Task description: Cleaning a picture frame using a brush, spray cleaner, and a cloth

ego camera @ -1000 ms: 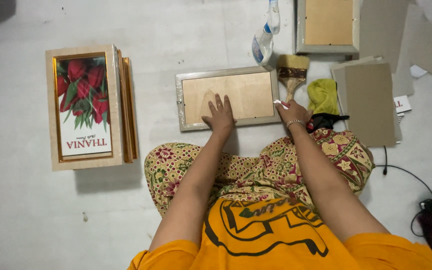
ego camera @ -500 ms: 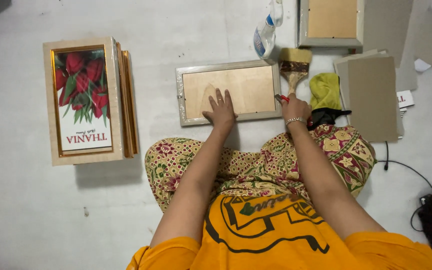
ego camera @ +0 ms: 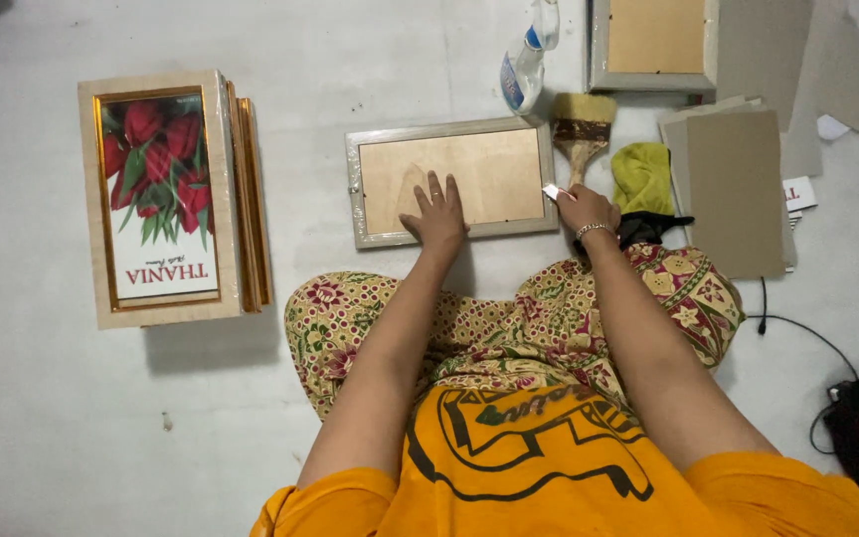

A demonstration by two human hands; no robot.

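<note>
A silver picture frame [ego camera: 451, 134] lies face down on the floor in front of my crossed legs, its tan backing board showing. My left hand [ego camera: 436, 211] rests flat on the backing near the frame's lower edge, fingers spread. My right hand [ego camera: 583, 207] is at the frame's right edge, pinching a small pale flat piece [ego camera: 555, 192] between its fingertips; what the piece is cannot be made out.
A stack of frames [ego camera: 166, 199] with a red flower picture on top lies at the left. A spray bottle [ego camera: 527, 62], wide paintbrush [ego camera: 581, 134], yellow cloth [ego camera: 642, 174], grey boards [ego camera: 738, 189] and another frame [ego camera: 654, 45] are at the right. A black cable [ego camera: 807, 338] runs along the floor.
My left hand stays flat on the backing board. My right hand has shifted slightly along the frame's right edge. The view has drifted a little.
</note>
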